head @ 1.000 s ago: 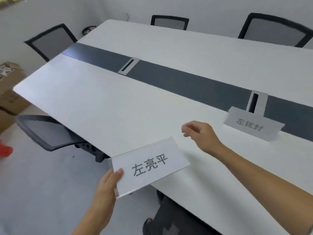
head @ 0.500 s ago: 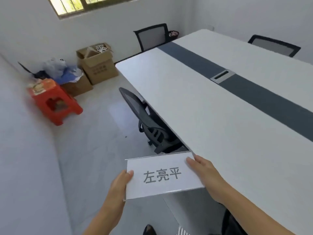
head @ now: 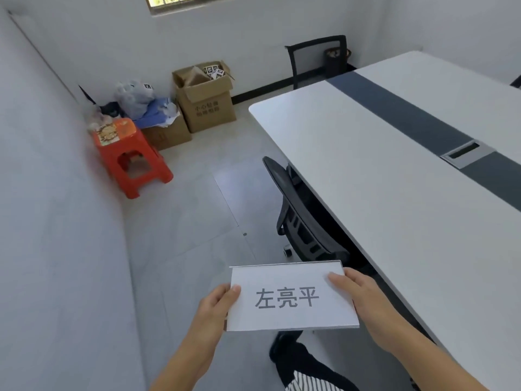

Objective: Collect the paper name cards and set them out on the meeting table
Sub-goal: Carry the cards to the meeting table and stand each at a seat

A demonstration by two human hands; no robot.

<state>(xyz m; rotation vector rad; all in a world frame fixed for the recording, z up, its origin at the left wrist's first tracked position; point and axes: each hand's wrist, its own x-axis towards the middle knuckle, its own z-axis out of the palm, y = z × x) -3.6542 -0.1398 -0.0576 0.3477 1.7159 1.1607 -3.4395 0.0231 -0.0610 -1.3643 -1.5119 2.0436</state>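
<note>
A white name card [head: 291, 297] with three dark printed characters is held in front of me, over the floor and just left of the meeting table's near edge. My left hand [head: 218, 309] grips its left edge and my right hand [head: 363, 300] grips its right edge. The long white meeting table [head: 380, 179] with a dark grey centre strip fills the right side; no other card on it is in view.
A black mesh chair [head: 298, 218] is pushed under the table's near side, another chair [head: 317, 62] stands at the table's far end. A red plastic stool [head: 128, 156], cardboard boxes [head: 207, 103] and bags sit by the left wall. Grey tiled floor lies between.
My right hand came off the table and took the card's right edge. My view swung left along the table, so the card standing on the table is out of sight.
</note>
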